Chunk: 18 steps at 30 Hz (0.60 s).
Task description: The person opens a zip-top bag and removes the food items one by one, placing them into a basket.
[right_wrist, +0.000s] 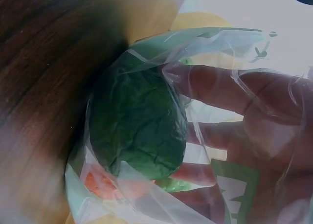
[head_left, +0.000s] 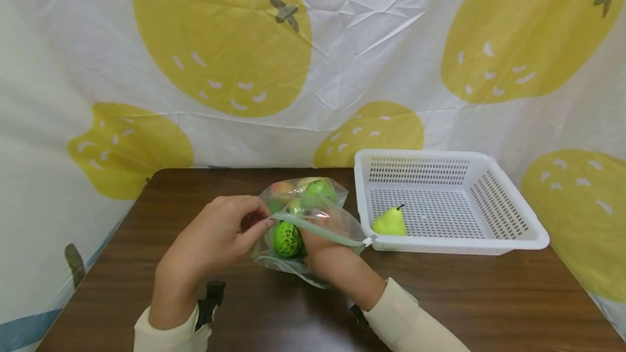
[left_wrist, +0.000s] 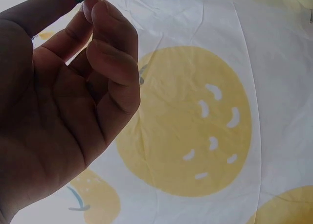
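A clear zip bag [head_left: 342, 221] with a pale green edge lies on the table, its mouth apart. Through the plastic show a bumpy bright-green fruit [head_left: 286, 239], a green fruit [head_left: 320, 189] and an orange-red fruit [head_left: 282, 188]. My left hand [head_left: 220, 232] pinches the bag's rim between thumb and fingertips; its other fingers curl loosely. My right hand [head_left: 337, 262] reaches into the bag, beside the bumpy fruit. In the right wrist view its fingers [right_wrist: 210, 84] extend, spread, to the edge of a dark green rounded fruit [right_wrist: 139, 121] seen through plastic.
To the right of the bag stands a white perforated basket [head_left: 513, 240], with a green pear [head_left: 390, 222] in its near left corner. The bag's white slider [head_left: 368, 242] is close by the basket wall. Behind the brown table [head_left: 142, 265] hangs a fruit-print cloth [head_left: 342, 42].
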Each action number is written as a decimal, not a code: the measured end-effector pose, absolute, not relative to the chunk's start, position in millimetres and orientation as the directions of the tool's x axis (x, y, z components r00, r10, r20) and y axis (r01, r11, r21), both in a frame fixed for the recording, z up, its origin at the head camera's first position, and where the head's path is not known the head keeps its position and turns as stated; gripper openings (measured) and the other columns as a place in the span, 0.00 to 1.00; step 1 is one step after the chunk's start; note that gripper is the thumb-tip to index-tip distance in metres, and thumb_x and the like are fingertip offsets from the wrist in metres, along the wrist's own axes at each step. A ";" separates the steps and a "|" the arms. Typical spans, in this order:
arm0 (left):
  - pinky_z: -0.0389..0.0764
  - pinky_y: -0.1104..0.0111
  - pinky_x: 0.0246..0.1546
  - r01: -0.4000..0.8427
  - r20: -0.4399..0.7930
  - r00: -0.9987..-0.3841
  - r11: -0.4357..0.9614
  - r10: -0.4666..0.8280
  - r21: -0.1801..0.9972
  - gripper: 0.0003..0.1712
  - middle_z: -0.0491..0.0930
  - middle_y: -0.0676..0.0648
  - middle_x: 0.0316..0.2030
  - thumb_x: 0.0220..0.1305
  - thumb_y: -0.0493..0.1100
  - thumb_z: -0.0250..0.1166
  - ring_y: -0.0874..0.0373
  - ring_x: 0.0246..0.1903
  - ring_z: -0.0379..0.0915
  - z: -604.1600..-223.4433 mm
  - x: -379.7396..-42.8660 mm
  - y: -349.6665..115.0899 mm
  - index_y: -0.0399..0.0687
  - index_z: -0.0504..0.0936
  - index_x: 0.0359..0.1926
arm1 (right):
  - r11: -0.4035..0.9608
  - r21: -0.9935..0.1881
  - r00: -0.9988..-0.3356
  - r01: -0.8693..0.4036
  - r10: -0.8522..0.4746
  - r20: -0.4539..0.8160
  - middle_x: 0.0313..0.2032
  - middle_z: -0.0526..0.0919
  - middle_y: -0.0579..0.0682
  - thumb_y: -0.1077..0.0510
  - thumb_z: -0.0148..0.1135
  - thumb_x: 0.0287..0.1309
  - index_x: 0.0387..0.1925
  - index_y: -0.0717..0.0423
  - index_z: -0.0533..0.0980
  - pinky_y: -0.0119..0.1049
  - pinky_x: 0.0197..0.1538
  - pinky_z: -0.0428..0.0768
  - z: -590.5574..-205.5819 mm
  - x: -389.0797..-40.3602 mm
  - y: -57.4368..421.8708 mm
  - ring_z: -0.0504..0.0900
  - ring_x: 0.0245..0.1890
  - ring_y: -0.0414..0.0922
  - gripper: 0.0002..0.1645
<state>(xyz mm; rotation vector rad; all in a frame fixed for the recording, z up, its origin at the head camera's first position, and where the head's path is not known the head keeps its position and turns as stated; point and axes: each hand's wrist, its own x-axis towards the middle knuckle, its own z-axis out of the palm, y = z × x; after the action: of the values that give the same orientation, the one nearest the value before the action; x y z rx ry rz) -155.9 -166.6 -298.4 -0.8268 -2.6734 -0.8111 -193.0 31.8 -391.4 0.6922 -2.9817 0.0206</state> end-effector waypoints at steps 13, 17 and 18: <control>0.75 0.72 0.27 0.569 0.340 -0.821 0.692 0.458 0.443 0.05 0.75 0.61 0.21 0.65 0.41 0.69 0.66 0.22 0.71 -297.5 -156.8 -165.2 0.53 0.83 0.32 | 0.914 0.054 -0.910 -0.403 -0.406 0.083 0.49 0.79 0.53 0.47 0.83 0.36 0.51 0.54 0.78 0.47 0.52 0.82 -395.1 -196.4 29.4 0.80 0.51 0.52 0.39; 0.75 0.72 0.27 0.564 0.334 -0.825 0.694 0.455 0.448 0.05 0.75 0.61 0.21 0.65 0.41 0.69 0.66 0.22 0.71 -297.6 -156.6 -165.1 0.53 0.83 0.31 | 0.914 0.075 -0.912 -0.398 -0.403 0.072 0.49 0.80 0.52 0.47 0.81 0.39 0.50 0.55 0.79 0.45 0.52 0.82 -393.1 -193.7 28.9 0.80 0.51 0.51 0.35; 0.75 0.72 0.27 0.563 0.334 -0.826 0.695 0.454 0.448 0.05 0.75 0.61 0.21 0.66 0.41 0.69 0.65 0.23 0.71 -297.7 -156.5 -165.0 0.54 0.83 0.31 | 0.913 0.079 -0.912 -0.400 -0.405 0.067 0.50 0.80 0.52 0.47 0.80 0.40 0.49 0.55 0.79 0.45 0.53 0.82 -392.6 -193.2 28.8 0.80 0.51 0.51 0.33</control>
<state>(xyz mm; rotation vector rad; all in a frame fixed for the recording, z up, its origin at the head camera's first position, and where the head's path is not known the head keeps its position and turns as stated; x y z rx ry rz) -156.5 -165.0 -297.7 -0.8217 -2.7072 -0.8125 -193.2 28.8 -392.6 0.6306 -2.9924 -0.0978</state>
